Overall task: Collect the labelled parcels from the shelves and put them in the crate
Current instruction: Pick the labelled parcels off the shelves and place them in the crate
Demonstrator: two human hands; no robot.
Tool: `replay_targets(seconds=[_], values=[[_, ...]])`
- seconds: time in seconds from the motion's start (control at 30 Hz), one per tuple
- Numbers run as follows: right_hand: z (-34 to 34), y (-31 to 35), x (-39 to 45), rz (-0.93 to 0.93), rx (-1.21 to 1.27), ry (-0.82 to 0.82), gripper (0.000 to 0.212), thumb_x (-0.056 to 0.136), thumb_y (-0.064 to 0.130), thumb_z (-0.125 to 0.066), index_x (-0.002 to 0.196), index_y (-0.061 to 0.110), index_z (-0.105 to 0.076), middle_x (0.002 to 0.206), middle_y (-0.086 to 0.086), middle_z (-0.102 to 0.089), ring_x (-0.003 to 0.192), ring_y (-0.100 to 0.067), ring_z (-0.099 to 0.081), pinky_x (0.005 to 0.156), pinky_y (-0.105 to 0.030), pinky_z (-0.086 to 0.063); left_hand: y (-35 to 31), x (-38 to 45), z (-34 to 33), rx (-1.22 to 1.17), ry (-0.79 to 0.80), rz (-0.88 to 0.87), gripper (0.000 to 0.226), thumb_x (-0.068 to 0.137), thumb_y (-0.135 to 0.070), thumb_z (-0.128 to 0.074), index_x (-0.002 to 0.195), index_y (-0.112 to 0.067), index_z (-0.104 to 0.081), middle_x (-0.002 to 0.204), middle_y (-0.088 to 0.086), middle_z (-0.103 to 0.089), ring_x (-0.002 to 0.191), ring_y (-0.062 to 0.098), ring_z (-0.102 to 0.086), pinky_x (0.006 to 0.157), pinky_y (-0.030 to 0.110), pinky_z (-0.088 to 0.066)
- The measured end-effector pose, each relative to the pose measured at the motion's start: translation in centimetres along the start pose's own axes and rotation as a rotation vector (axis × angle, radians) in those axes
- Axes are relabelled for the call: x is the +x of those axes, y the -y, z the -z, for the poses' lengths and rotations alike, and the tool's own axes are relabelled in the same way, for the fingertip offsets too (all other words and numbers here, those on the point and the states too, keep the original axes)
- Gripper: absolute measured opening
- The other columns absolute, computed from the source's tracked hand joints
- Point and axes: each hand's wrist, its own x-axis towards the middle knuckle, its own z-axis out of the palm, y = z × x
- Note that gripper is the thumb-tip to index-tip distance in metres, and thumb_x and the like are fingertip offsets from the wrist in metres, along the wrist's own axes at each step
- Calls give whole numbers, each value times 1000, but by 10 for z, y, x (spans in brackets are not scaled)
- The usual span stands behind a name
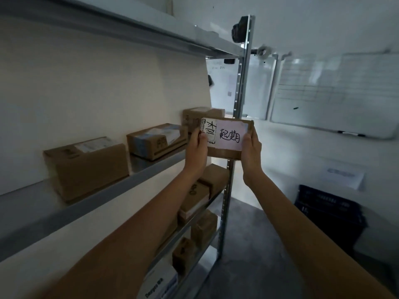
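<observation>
I hold a small cardboard parcel (228, 138) in front of me at the right end of the shelving, its white label with black handwriting facing me. My left hand (197, 151) grips its left side and my right hand (251, 151) grips its right side. A dark blue plastic crate (330, 212) stands on the floor at the lower right, blurred. Three more cardboard parcels rest on the middle shelf (103, 197): one at the left (86, 167), one in the middle (156, 140) and one behind the held parcel (194, 117).
Lower shelves hold several more cardboard boxes (204, 186) and a white-and-blue box (159, 283). The metal shelf upright (241, 83) stands just behind the held parcel. Whiteboards (336, 93) lean against the right wall. Grey floor (254, 244) lies between shelf and crate.
</observation>
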Motion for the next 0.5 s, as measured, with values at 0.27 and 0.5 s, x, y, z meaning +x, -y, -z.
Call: replay_targets(seconds=[0.27,0.5], values=[[52,-58,109,-90,-48,-117,67,82,67,-30,140,35,-42,129,-8,-54,115,-22,-58,95,-46,-53,60,81,-105,-33,155,61,34,104,-21,-32,134,-13,-47,121,1,-58,104,12,-59,73,8,-48],[126,-107,172,-129,-72,-235,37,103,30,-28,127,23,-56,110,-4,-68,104,-24,-65,83,-34,-59,118,116,-211,-37,289,150,33,103,-22,-33,133,-18,-46,117,-4,-57,101,12,-57,66,7,-43]])
